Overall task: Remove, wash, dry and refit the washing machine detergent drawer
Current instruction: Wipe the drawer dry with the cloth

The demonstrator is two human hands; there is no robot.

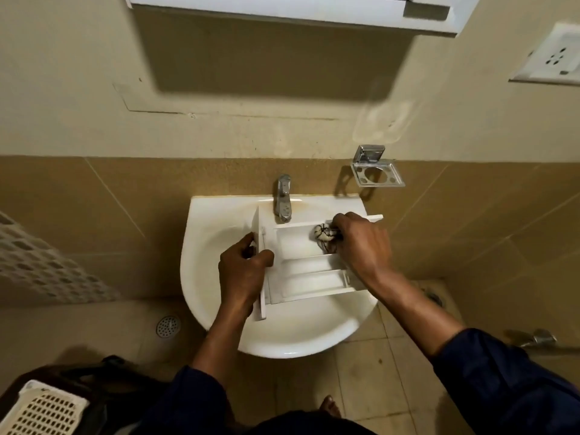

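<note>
Detergent drawer (309, 271): white, lying open side up across the sink, its front panel turned toward the left hand and its compartments stretching toward the right hand; the far end juts past the sink's rim beyond the right hand.
Compartments: several long white bays running side by side between the two hands; the bay farthest from the person holds the cloth.
Cloth (323, 235): a small bunched wad, pale with dark lines, pressed into that far bay just at the right hand's fingertips.
Right hand (361, 243): fingers curled tight around the cloth, palm down over the drawer's far right part, forearm crossing the drawer's near corner.
Left hand (243, 266): clamped on the drawer's front panel, thumb on the compartment side, fingers wrapped over the outer face.
Sink (219, 224): white, rounded basin under both hands, carrying the drawer.
Tap (283, 197): chrome, on the sink's back ledge, beyond the gap between the hands, spout just above the drawer's far wall.
Holder (376, 172): chrome, fixed on the tiled wall beyond the right hand.
Socket plate (555, 58): white, high on the wall, well past the right hand.
Floor drain (168, 325): round metal grate on the floor, outside the left forearm.
Basket (44, 412): perforated white plastic, low on the left-hand side near the person.
Sleeves: dark blue, pushed up both forearms.
</note>
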